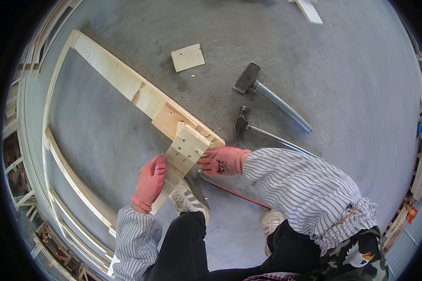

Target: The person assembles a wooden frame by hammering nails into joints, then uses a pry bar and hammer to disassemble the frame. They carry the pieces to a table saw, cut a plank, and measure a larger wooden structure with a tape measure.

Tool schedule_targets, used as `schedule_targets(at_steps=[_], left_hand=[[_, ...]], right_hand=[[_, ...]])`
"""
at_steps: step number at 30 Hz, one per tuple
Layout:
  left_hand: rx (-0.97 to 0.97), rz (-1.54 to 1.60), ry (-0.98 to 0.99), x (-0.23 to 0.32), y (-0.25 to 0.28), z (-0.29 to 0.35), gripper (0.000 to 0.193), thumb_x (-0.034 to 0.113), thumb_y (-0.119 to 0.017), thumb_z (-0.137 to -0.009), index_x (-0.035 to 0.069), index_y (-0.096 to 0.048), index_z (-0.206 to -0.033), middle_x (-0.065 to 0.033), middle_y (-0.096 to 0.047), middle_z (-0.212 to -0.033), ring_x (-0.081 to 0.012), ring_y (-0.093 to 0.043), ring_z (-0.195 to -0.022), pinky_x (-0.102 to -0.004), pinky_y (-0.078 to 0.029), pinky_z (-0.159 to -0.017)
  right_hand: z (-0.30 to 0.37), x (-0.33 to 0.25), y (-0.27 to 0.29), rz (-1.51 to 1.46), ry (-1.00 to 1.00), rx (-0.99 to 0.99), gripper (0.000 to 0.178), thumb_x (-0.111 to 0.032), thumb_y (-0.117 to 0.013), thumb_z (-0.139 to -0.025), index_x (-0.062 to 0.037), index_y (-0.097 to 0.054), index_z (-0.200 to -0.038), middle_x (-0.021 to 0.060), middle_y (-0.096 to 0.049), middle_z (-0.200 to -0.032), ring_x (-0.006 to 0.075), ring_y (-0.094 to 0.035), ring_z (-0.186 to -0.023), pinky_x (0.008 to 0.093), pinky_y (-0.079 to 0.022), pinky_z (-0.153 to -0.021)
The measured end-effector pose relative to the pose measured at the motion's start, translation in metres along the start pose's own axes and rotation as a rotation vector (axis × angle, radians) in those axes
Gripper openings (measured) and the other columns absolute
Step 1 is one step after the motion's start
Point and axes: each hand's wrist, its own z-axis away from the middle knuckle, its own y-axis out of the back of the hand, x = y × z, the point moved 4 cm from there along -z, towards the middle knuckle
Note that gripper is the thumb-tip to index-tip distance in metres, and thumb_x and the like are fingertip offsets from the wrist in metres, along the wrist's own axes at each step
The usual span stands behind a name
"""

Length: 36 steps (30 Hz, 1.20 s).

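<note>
Stained grey floor (pixel 361 89) in soft, even light, timber piles (pixel 421 175) toward both side edges.

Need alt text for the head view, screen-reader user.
A person's pink-gloved left hand and right hand are on either side of a board at a wooden frame's corner. On the grey floor to the right lie a sledgehammer and claw hammer, with a thin red bar nearer the shoes.

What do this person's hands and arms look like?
The left hand and right hand wear pinkish-red gloves; the right glove has dark printing on its back. The loose sleeves have narrow grey-and-white stripes; the right one's upper end is gathered.
</note>
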Motion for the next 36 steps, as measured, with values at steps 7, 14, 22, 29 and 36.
schedule_targets(at_steps=[7, 14, 22, 29, 36], left_hand=[[0.002, 0.002, -0.089, 0.018, -0.002, 0.004, 0.022, 0.014, -0.046, -0.095, -0.001, -0.059, -0.104, -0.003, -0.056, -0.075, -0.0086, -0.045, -0.066, -0.0239, -0.041, -0.061], [-0.051, 0.181, 0.023, 0.006, -0.01, 0.003, 0.015, 0.007, -0.042, -0.094, 0.001, -0.051, -0.083, 0.0022, -0.053, -0.073, -0.0061, -0.042, -0.067, -0.0213, -0.038, -0.06], [-0.026, -0.036, -0.016, -0.009, -0.02, -0.01, 0.022, 0.023, -0.048, -0.092, 0.002, -0.052, -0.089, -0.0134, -0.056, -0.075, -0.0214, -0.047, -0.065, -0.0306, -0.042, -0.065], [-0.044, -0.002, 0.03, -0.028, -0.033, -0.022, 0.033, 0.037, -0.044, -0.09, 0.006, -0.055, -0.091, -0.0144, -0.062, -0.083, -0.0316, -0.056, -0.075, -0.036, -0.044, -0.07], [-0.102, -0.12, 0.043, -0.038, -0.037, -0.031, 0.025, 0.024, -0.042, -0.09, 0.005, -0.058, -0.097, -0.0089, -0.061, -0.082, -0.0213, -0.055, -0.077, -0.0313, -0.043, -0.072]], right_hand=[[0.02, 0.017, -0.018, 1.315, 0.372, -0.035, 0.02, -0.024, -0.048, -0.097, -0.0051, -0.054, -0.097, 0.0041, -0.052, -0.09, 0.0167, -0.053, -0.093, 0.025, -0.042, -0.087], [0.034, 0.043, -0.016, 1.184, 0.311, -0.034, 0.018, -0.022, -0.052, -0.093, -0.0058, -0.057, -0.099, 0.0031, -0.054, -0.101, 0.0149, -0.053, -0.099, 0.0282, -0.039, -0.094], [0.046, 0.063, 0.007, 0.294, 0.193, -0.179, 0.023, -0.01, -0.056, -0.078, -0.0081, -0.056, -0.1, 0.0054, -0.055, -0.115, 0.0194, -0.052, -0.114, 0.0388, -0.029, -0.115], [0.058, 0.072, 0.021, 0.481, 0.197, -0.25, 0.026, -0.012, -0.051, -0.082, -0.0082, -0.055, -0.108, 0.0064, -0.051, -0.126, 0.0191, -0.046, -0.122, 0.0367, -0.028, -0.115], [0.066, 0.087, 0.03, -0.926, -0.227, -0.198, 0.025, -0.013, -0.05, -0.087, -0.0082, -0.055, -0.111, 0.0057, -0.052, -0.128, 0.018, -0.047, -0.123, 0.0349, -0.029, -0.113]])
